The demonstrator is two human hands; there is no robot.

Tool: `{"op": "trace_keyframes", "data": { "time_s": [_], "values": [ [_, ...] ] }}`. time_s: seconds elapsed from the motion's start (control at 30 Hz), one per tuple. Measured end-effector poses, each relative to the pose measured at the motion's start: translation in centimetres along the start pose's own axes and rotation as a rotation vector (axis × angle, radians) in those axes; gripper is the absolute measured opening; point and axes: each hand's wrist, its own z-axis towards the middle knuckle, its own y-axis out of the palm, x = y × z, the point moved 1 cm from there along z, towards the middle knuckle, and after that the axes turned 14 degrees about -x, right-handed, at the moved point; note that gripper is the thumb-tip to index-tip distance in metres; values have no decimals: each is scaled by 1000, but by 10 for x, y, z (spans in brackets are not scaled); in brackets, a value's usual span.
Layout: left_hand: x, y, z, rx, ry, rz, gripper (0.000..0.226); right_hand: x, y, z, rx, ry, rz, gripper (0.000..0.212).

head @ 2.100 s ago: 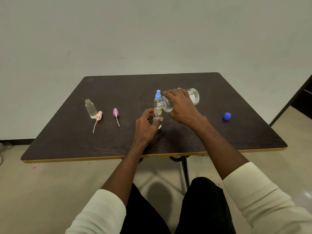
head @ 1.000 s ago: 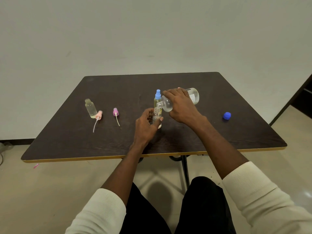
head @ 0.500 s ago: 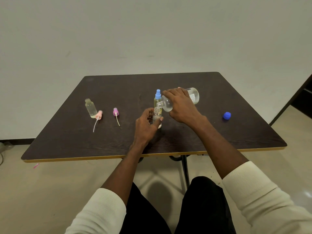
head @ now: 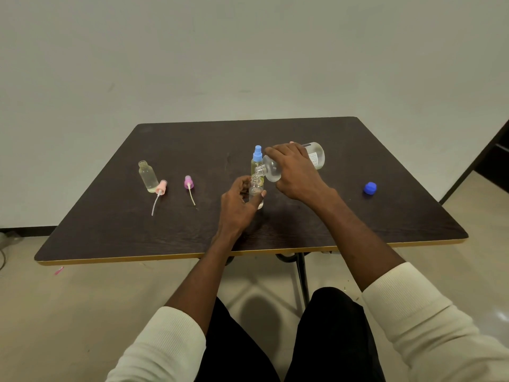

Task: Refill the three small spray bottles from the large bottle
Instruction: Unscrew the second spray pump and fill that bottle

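The right hand grips the large bottle, fingers curled over its body, and holds it tipped nearly flat so its open neck points down-left, just above the mouth of a small open bottle. The left hand wraps its fingers and thumb round that small bottle, which stands on the counter near the middle. No stream is visible at this size, so how full the small bottle is cannot be told.

To pour well, the two mouths should stay lined up, nearly touching, with the tilt raised only slowly; the small neck is narrow, so a fast pour would likely run down the outside. The left hand's grip should keep the bottle upright and pressed to the counter.

Just behind stands a small bottle with a blue sprayer, capped. At the left stands another open small bottle, with a pink sprayer beside its base and a purple sprayer near. The blue cap lies well apart on the right.
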Motion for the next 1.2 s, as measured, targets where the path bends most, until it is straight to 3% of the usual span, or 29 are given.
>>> {"op": "trace_keyframes", "data": {
  "time_s": [1.2],
  "values": [
    [1,0,-1,9,-6,13,40,0,0,1,-2,-13,-11,62]
  ]
}}
